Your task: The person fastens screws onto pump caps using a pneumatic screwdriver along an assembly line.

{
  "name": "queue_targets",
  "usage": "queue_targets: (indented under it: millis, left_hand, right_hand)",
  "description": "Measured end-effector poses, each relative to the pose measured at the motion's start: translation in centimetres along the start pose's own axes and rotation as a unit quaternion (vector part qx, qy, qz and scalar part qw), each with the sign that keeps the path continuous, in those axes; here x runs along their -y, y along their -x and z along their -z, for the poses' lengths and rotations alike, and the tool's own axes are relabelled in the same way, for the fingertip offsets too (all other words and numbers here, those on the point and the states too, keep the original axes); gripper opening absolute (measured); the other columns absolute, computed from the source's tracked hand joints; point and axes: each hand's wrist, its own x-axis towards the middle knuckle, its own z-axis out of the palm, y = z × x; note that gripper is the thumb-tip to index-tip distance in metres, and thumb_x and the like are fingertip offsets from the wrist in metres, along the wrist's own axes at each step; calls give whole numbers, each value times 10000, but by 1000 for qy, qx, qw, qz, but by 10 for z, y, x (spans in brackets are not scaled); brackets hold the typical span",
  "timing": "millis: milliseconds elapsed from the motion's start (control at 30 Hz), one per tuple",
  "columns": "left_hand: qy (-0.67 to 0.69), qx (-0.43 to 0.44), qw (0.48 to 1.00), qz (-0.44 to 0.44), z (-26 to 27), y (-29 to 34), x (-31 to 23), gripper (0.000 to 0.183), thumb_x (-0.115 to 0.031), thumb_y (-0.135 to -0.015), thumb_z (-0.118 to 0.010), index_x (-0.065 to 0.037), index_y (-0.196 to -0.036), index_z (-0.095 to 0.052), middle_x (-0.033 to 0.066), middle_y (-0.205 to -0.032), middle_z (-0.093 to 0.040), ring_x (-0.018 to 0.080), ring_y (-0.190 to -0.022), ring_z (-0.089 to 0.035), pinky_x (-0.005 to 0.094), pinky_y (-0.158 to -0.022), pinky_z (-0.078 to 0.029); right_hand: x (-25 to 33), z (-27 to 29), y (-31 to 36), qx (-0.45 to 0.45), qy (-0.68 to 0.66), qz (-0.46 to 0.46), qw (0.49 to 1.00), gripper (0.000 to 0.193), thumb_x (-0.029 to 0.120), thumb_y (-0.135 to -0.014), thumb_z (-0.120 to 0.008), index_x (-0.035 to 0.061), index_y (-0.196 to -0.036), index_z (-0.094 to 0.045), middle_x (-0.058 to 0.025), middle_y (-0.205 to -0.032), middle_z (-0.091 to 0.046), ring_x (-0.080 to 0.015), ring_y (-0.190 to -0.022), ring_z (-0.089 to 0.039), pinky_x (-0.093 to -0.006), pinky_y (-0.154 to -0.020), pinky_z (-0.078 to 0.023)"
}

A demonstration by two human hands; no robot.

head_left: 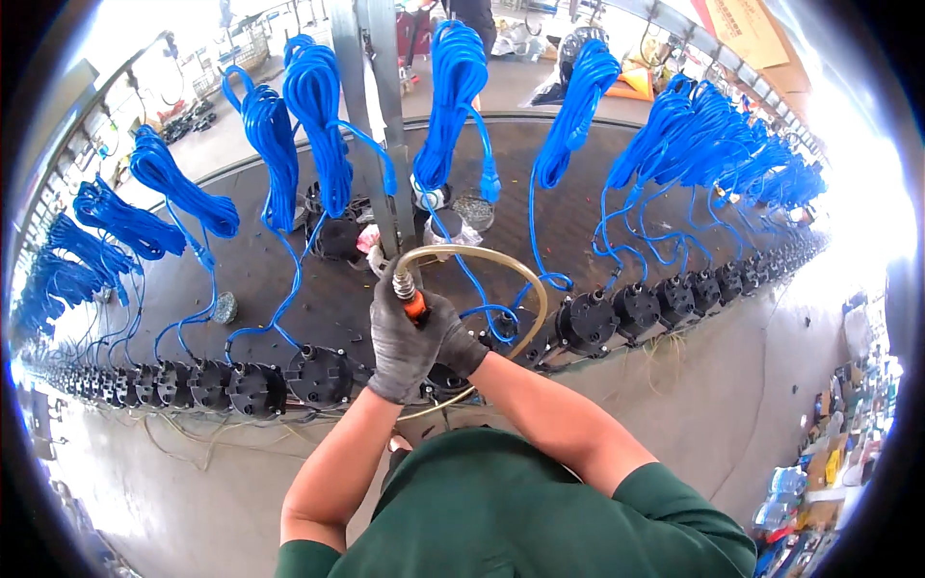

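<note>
Both my hands wear grey gloves and meet at the middle of the row of black round housings. My left hand [397, 342] is closed around an air screwdriver [415, 307] with an orange body and a metal fitting at its upper end. From that fitting a clear yellowish hose [541, 289] arcs to the right and back down beneath my right arm. Pressed close beside the tool is my right hand [451, 337], its fingers hidden. Below it a black round housing [445, 378] is partly covered. A blue cord [472, 279] runs down to a neighbouring housing.
Bundled blue cables [451, 106] hang along the far side, each leading to a black housing [318, 376] on the bench's near edge. A metal post [371, 116] stands ahead. Small containers [474, 212] sit on the dark bench top [617, 226]. Boxes [824, 467] line the right.
</note>
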Motion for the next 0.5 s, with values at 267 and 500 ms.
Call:
queue_targets:
  millis: [267, 500]
  left_hand:
    - [19, 44, 997, 62, 3, -6, 15, 540, -38, -794, -738, -53, -1289, -524, 64, -1139, -629, 190, -1077, -612, 334, -950, -498]
    - [258, 124, 958, 13, 18, 1, 27, 573, -112, -885, -709, -55, -1397, -458, 42, -1269, -551, 169, -1180, -518, 333, -1050, -403]
  right_hand:
    - [22, -43, 2, -129, 176, 61, 974, 350, 296, -1012, -596, 72, -1278, -631, -63, -1208, -677, -172, -1085, -643, -308, -1006, -500]
    - [10, -10, -10, -26, -246, -114, 962, 350, 266, -1007, -587, 112, -1319, -622, -40, -1294, -630, -170, -1203, -588, -341, -1069, -458]
